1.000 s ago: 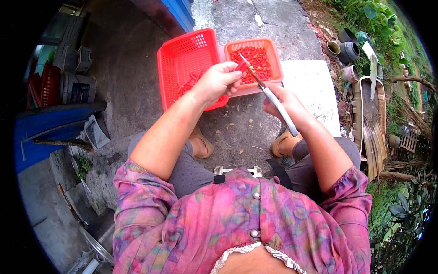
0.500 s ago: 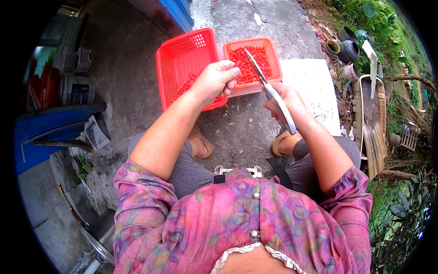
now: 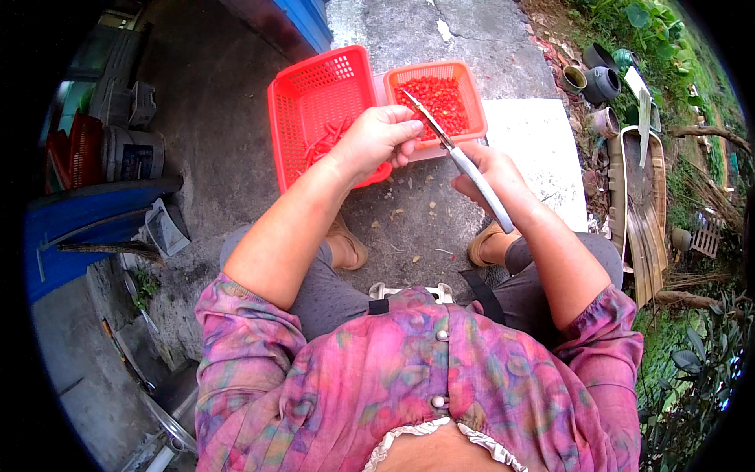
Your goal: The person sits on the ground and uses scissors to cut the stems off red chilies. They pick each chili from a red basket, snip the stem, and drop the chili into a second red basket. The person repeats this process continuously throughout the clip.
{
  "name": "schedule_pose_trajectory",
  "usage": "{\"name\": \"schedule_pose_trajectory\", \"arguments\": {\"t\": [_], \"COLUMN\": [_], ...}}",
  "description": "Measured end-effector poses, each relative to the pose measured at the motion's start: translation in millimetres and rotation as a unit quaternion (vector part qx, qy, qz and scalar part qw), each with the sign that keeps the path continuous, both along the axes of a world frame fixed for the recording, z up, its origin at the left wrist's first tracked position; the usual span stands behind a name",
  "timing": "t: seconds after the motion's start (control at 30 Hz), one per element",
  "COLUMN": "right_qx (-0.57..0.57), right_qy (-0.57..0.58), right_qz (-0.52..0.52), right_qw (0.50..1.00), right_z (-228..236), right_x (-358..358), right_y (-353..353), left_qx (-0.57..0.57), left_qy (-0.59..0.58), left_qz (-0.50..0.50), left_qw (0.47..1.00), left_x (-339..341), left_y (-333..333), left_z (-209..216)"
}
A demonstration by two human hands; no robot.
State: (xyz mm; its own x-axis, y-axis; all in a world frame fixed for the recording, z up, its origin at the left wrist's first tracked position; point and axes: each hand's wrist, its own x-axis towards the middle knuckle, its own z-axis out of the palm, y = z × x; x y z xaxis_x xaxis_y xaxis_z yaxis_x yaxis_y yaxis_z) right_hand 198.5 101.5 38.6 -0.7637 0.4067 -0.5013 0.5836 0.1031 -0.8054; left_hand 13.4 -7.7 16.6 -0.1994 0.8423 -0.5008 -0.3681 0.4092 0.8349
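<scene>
My left hand (image 3: 376,143) is closed in a pinch over the front of the small basket. A red chili pepper seems to poke out at its fingertips, mostly hidden against the red pieces behind. In my right hand (image 3: 497,179) is a pair of scissors (image 3: 473,171) with pale grey handles, its blades reaching up and left, close to my left fingertips. Below the blades stands an orange-red basket (image 3: 476,93) holding many cut chili pieces (image 3: 442,96). Left of it, a larger red basket (image 3: 285,118) holds whole red chilies (image 3: 321,145), partly covered by my left hand and wrist.
A white board (image 3: 536,149) lies on the concrete right of the baskets. Pots (image 3: 602,86) and a long tan trough (image 3: 629,197) line the planted right edge. To the left are a white bucket (image 3: 138,153) and a blue panel (image 3: 86,228). My feet flank the ground below the baskets.
The scissors have tilted further left, their tip now nearer my left fingertips. My left hand has shifted slightly to the right, and the red piece at its fingertips shows less.
</scene>
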Motion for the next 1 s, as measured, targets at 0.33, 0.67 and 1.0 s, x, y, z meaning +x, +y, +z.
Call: {"name": "schedule_pose_trajectory", "arguments": {"t": [0.33,0.67,1.0], "right_qx": [-0.018,0.027,-0.050], "right_qy": [0.055,0.013,0.022], "right_qz": [-0.006,0.023,0.017], "right_qw": [0.998,0.999,0.998], "right_z": [-14.7,0.0,-10.0], "right_x": [4.0,-0.4,3.4], "right_y": [4.2,1.7,5.0], "left_qx": [0.013,-0.012,-0.012], "left_qy": [-0.042,0.015,0.057], "left_qz": [0.016,-0.009,0.017], "left_qw": [0.999,1.000,0.998], "left_x": [-4.1,-0.9,-5.0], "left_y": [0.0,0.6,0.1], "left_z": [-7.1,3.2,-2.3]}}
